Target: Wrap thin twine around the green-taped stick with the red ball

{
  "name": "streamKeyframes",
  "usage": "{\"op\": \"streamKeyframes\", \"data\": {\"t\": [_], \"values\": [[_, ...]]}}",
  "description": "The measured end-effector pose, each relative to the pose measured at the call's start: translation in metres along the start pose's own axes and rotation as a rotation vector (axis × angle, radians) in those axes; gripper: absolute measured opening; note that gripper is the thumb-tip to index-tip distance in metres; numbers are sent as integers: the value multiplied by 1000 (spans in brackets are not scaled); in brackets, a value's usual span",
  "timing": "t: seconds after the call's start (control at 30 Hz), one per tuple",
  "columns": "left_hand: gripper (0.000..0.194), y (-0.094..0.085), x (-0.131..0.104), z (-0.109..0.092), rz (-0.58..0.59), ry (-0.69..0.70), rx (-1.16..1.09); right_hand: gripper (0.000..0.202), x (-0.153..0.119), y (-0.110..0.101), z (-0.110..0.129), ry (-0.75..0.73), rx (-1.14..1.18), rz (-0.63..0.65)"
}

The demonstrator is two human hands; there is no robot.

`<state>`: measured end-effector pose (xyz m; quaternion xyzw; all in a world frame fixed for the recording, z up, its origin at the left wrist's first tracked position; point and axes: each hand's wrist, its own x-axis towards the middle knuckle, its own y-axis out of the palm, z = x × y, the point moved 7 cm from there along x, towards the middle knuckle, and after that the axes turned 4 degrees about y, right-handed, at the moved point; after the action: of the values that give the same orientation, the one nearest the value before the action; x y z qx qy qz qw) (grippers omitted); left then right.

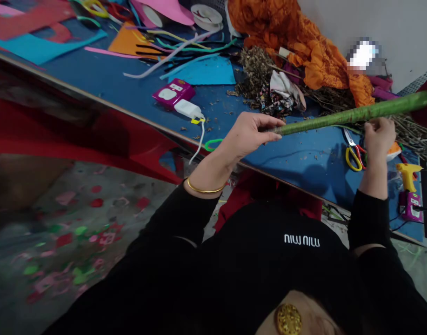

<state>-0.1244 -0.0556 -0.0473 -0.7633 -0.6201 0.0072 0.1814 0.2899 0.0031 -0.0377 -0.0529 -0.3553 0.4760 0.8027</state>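
A long green-wrapped stick (339, 120) crosses in front of me above the table, its thicker end up at the right. My left hand (246, 132) is closed on the narrow brownish end, pinching it between thumb and fingers. Just below the stick's right half, my right hand (379, 135) has its fingers curled together. A thin green strip (349, 128) runs from under the stick to these fingertips; the fingers partly hide its end. Scissors (353, 151) with yellow and red handles lie on the table beside my right hand.
The blue table (130, 97) bears a purple power strip (174, 94) with a white plug, coloured foam sheets (203, 70), pipe cleaners (175, 53), dried plant stems (255, 70) and orange cloth (314, 56). A yellow glue gun (409, 174) stands at the right. Paper scraps litter the floor.
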Motion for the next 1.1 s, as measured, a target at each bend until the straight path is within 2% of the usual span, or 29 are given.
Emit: {"op": "streamKeyframes", "data": {"t": [0.03, 0.07, 0.1, 0.2, 0.3, 0.37, 0.43, 0.5, 0.57, 0.67, 0.8, 0.93, 1.1], "values": [[34, 4, 1, -1, -3, -7, -32, 24, -12, 7, 14, -11, -50, -52], [35, 8, 3, -3, -4, -11, -62, 13, -25, 23, 32, -50, -74, 28], [35, 13, 5, -4, -4, -12, -92, 14, -40, 42, 52, -98, -34, 126], [34, 25, 10, -7, 4, -11, -162, 33, -85, 93, 106, -147, 171, 382], [32, 30, 13, -10, 12, -12, -191, 39, -121, 123, 135, -100, 319, 559], [32, 30, 13, -11, 7, -21, -192, 40, -135, 124, 141, -39, 370, 578], [33, 29, 13, -10, 7, -35, -191, 43, -141, 110, 144, -38, 397, 454], [33, 32, 12, -8, 13, -48, -206, 40, -142, 91, 150, -119, 456, 278], [31, 37, 11, -4, 15, -66, -235, 41, -142, 82, 156, -202, 560, 194], [27, 48, 12, 2, 16, -92, -266, 51, -137, 94, 156, -167, 660, 233], [28, 57, 13, 8, -1, -81, -223, 55, -136, 112, 147, 47, 698, 265], [30, 57, 12, 10, -64, -3, -76, 56, -145, 107, 145, 183, 772, 219], [30, 59, 6, 9, -102, 47, 27, 56, -158, 96, 152, 184, 748, 157]]}}
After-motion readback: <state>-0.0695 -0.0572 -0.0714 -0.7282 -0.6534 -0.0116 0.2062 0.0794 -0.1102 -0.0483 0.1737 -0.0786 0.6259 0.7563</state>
